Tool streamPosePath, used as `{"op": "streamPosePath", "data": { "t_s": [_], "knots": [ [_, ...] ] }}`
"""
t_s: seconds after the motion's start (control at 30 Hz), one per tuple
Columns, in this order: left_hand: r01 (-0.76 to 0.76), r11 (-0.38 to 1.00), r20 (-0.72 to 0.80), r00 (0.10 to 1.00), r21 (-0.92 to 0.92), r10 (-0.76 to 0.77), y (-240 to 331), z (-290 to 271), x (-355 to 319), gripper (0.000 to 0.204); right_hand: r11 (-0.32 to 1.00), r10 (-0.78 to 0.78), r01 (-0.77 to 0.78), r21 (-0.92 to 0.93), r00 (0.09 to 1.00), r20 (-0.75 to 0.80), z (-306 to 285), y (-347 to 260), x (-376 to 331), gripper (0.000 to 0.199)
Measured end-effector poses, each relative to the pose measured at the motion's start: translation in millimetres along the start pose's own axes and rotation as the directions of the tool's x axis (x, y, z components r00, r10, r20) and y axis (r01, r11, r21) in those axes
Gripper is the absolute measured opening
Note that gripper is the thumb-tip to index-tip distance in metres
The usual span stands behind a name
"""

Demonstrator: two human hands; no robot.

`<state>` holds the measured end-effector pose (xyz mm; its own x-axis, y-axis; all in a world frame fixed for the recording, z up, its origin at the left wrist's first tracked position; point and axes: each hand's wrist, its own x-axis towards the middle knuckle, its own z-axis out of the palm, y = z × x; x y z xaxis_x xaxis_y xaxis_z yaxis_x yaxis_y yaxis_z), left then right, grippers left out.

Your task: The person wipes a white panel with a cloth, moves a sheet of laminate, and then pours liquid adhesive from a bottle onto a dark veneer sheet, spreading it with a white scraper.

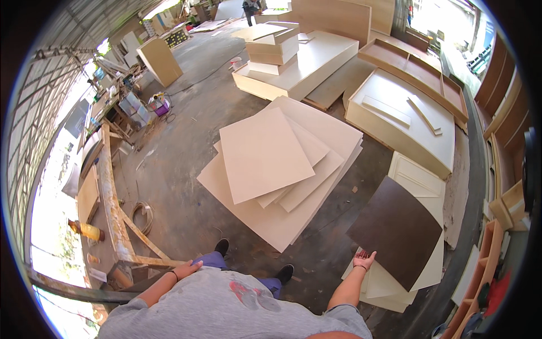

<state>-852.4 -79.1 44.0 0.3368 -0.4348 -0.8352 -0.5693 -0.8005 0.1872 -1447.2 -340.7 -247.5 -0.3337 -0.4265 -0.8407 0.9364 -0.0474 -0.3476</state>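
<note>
My right hand [364, 260] is palm up with its fingers apart, at the near left edge of a dark brown sheet [398, 231]. I cannot tell whether the fingertips touch that sheet; no grip shows. The brown sheet lies turned across several cream panels [426, 175], covering much of them. My left hand [188, 269] rests by my blue-trousered thigh, fingers stretched out and holding nothing visible. Ahead of me, a pale beige board [265, 152] tops a stack of large panels [333, 130] fanned at different angles on the floor.
A white-topped cabinet carcass [401, 107] stands right of the stack, with narrow strips on it. Behind is a long white box [333, 53] bearing smaller boxes [274, 48]. A rusty metal frame [116, 209] and coiled hose [141, 217] are left. A person [250, 10] stands far back.
</note>
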Motion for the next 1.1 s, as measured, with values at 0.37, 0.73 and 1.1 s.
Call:
{"op": "streamPosePath", "data": {
  "t_s": [0.37, 0.73, 1.1],
  "knots": [
    [0.012, 0.985, -0.069, 0.997, -0.171, -0.024, -22, 20, -11, 0.113, 0.877, -0.361, 0.459, -0.141, 0.824, 0.438, 128, -46, -111, 0.021],
    [-0.371, 0.750, -0.366, 0.912, -0.547, 0.184, -16, -12, 19, 0.106, 0.871, -0.031, 0.438, -0.222, 0.500, 0.865, 224, 114, -395, 0.014],
    [-0.866, 0.374, -0.883, 0.425, -0.333, 0.199, -72, -261, 118, 0.125, 0.789, 0.567, 0.122, -0.602, 0.230, 0.791, 288, 370, -558, 0.021]
  ]
}}
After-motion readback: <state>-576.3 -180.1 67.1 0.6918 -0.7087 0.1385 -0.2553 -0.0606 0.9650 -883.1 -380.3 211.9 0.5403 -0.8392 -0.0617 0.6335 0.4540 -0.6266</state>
